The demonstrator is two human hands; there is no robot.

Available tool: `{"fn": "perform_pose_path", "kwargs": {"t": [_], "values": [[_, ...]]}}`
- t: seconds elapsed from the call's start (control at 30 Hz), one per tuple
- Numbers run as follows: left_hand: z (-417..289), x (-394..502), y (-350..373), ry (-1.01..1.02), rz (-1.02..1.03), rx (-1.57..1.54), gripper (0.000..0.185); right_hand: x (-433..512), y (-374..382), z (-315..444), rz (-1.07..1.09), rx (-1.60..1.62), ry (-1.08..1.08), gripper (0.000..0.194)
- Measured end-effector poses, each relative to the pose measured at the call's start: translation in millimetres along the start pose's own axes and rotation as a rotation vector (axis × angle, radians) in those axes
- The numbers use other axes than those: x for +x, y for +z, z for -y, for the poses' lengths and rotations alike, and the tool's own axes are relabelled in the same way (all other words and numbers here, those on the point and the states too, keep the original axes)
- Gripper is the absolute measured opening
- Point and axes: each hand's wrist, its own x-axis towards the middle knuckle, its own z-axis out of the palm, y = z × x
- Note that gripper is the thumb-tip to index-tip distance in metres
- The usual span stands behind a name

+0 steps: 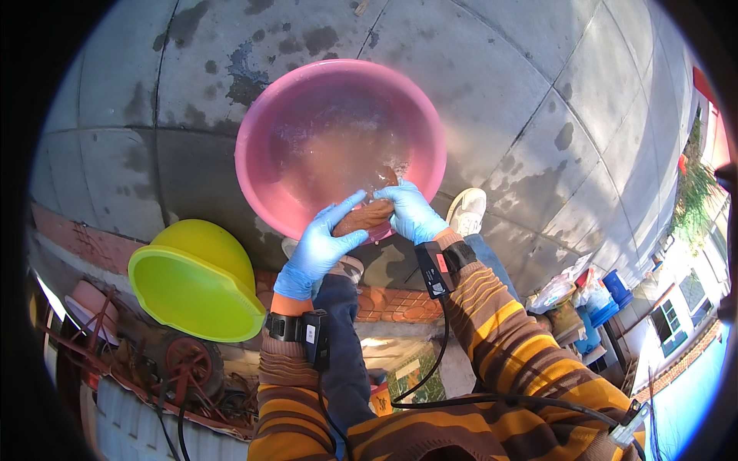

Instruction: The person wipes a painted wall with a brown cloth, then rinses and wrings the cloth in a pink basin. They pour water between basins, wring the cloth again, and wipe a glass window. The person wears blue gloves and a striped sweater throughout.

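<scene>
A wet, bunched brown cloth (pixel 364 217) is held between my two hands over the near rim of a pink plastic basin (pixel 252 155). My left hand (pixel 316 245), in a blue glove, spans its left end with the thumb below and fingers above. At the other end my right hand (pixel 408 210), gloved too, grips it with the fingers curled. Part of the cloth hangs toward the cloudy brownish water (pixel 334 150) in the basin. The palm sides of both hands are hidden.
A lime-green plastic basin (pixel 199 288) leans on its side at the left. Below it stands a cart wheel (pixel 190 366) among red metal bars. My right shoe (pixel 468 210) is beside the pink basin. Bags and blue containers (pixel 602 297) are at the right. Wet patches mark the paving (pixel 248 80).
</scene>
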Motion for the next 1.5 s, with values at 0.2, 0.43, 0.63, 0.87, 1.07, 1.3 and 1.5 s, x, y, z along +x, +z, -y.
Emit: {"fn": "perform_pose_path", "kwargs": {"t": [0.2, 0.43, 0.63, 0.87, 1.07, 1.3, 1.5], "values": [[39, 57, 0, 0.216, -0.470, -0.679, 0.069, -24, 21, 0, 0.235, 0.220, 0.053, 0.038], [33, 63, 45, 0.395, -0.536, -0.862, 0.033, -4, 15, -10, -0.038, 0.380, -0.193, 0.034], [6, 30, 90, 0.209, -0.577, 0.027, 0.059, -6, 3, -22, 0.238, 0.534, -0.120, 0.038], [3, 55, 56, 0.428, -0.724, 0.111, 0.030, -22, 29, -34, 0.190, 0.451, -0.275, 0.041], [1, 26, 89, 0.440, -0.744, -0.032, 0.018, -6, 26, -20, 0.119, 0.282, -0.152, 0.030], [2, 49, 65, 0.312, -0.693, -0.332, 0.037, -3, 28, -40, -0.036, 0.305, -0.124, 0.029], [18, 54, 30, 0.056, -0.458, -0.438, 0.042, -8, 23, -41, -0.050, -0.025, -0.087, 0.037]]}}
